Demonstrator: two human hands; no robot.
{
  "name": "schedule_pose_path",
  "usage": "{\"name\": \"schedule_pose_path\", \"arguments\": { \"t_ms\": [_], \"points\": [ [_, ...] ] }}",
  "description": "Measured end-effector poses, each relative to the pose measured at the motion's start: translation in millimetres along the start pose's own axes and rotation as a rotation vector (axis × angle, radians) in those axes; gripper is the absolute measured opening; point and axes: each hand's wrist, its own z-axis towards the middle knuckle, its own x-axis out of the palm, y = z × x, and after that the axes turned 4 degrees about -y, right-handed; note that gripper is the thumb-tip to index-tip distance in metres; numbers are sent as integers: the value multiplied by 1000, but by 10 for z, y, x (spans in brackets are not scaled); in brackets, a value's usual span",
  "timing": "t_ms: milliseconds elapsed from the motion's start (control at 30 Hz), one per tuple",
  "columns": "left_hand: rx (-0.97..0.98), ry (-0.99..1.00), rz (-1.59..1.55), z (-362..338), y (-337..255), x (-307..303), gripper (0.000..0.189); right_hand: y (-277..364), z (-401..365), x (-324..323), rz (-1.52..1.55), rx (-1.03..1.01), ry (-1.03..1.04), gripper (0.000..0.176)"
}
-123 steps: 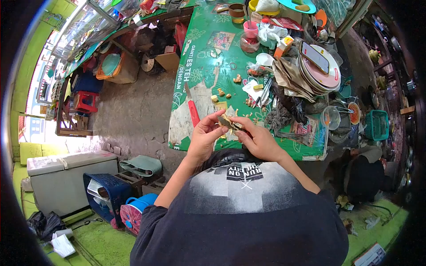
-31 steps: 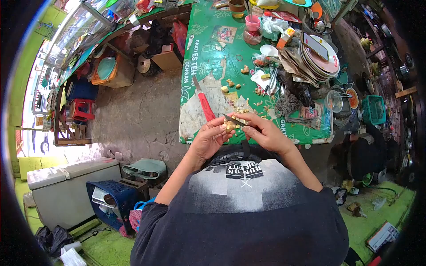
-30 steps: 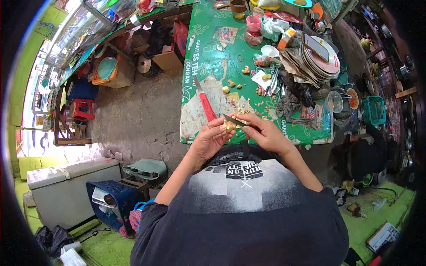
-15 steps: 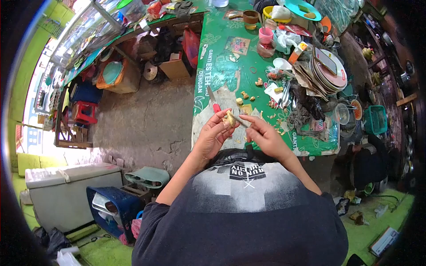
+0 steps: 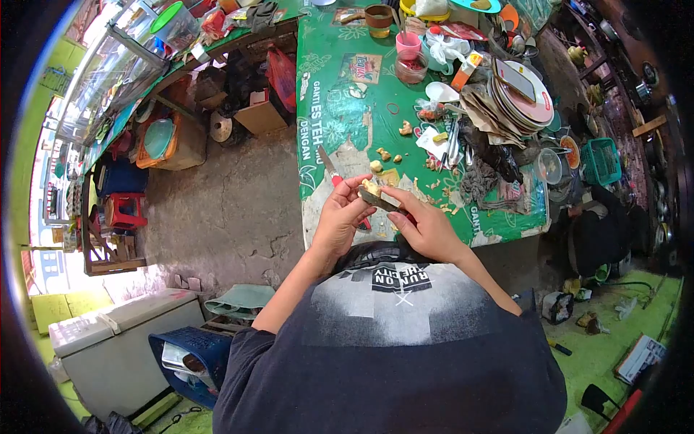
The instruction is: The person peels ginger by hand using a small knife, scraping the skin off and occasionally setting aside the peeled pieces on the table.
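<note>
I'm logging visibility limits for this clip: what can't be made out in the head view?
In the head view:
- Dark blade: grip end mostly covered by the right hand.
- Red-handled knife: handle partly behind the left hand.
- Turquoise plate: cut off by the top edge.
- Phone: screen too small to read.

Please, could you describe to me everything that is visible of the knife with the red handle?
The knife lies on the table, partly over a pale worn patch of its cover. The narrow blade looks like grey metal and points away from the person; the handle is bright red, seemingly plastic. The left hand hides the handle's middle; whether they touch, I cannot tell.
</note>
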Motion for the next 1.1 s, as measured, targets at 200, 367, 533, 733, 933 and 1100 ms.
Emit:
{"name": "schedule_pose_path", "arguments": {
  "t_ms": [200, 367, 533, 733, 933, 1100],
  "points": [
    [-5, 12, -21, -11, -18, -24, 41, -28, 31, 38, 6, 10, 7, 42],
    [-14, 43, -18, -32, -43, -23, 41, -16, 28, 51, -14, 21, -7, 37],
    [-53, 47, -29, -46, -50, 30, 41, -16, 35, 67, -110, -71, -67, 36],
    [-43, 49, 15, -71, -41, 24, 43, 4, 49, 103, -112, -89, -121, 29],
    [18, 49, 11, -113, -82, 23, 40, 45, 64, 101, -28, -30, -76, 29],
    [67, 88, 89, -92, -60, -38, 45, 60, 51, 122, -13, -5, -72, 28]
  ]
}}
